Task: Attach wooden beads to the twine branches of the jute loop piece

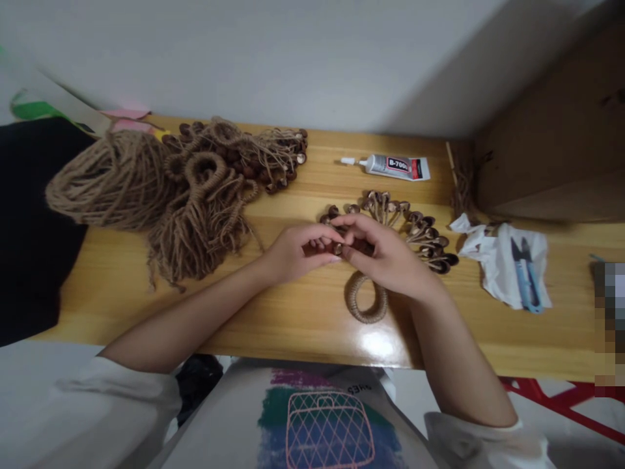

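Observation:
My left hand (303, 251) and my right hand (374, 251) meet over the middle of the table. Between their fingertips is a small brown nut shell (338, 249), gripped by both hands. A wrapped twine ring (367, 298) lies flat just below my right hand. Around and behind the hands, several brown shells on short twine stems (424, 234) fan out in bunches. My hands partly cover some of them.
A twine ball (114, 179) and a heap of twine tassels (195, 221) with shells lie at left. A glue tube (395, 167) rests at the back. Blue-handled snips (527, 277) sit on white plastic (498, 260), near a cardboard box (551, 137) at right.

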The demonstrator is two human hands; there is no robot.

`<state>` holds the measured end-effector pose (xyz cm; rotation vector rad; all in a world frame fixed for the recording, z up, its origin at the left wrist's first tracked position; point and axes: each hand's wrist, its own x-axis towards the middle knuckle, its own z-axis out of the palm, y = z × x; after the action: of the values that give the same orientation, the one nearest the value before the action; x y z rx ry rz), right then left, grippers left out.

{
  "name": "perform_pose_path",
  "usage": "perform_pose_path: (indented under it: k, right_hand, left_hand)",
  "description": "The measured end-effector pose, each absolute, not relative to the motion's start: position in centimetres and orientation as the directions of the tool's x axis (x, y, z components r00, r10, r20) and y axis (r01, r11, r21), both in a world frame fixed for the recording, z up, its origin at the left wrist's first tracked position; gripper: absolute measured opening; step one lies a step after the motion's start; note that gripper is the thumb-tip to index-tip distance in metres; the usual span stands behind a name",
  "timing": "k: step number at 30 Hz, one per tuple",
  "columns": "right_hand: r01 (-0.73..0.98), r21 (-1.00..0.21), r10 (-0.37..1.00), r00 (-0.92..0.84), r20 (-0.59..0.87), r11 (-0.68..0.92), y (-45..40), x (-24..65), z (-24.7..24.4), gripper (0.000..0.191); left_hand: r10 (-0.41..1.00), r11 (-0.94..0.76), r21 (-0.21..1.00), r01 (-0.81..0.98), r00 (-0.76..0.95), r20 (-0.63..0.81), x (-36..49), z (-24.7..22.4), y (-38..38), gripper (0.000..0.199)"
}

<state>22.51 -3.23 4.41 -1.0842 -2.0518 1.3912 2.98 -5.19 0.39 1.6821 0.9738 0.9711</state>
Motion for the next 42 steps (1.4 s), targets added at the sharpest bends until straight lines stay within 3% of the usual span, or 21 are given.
perform_pose_path:
  k: [42]
  right_hand:
    - [0.349, -0.915, 0.799, -0.599, -0.051, 0.203, -3.32, 22.57, 4.45, 0.036]
  left_hand:
    - [0.911, -0.231, 0.945, 0.231, 0.392, 0.127, 2.85, 0.93, -5.11, 0.020]
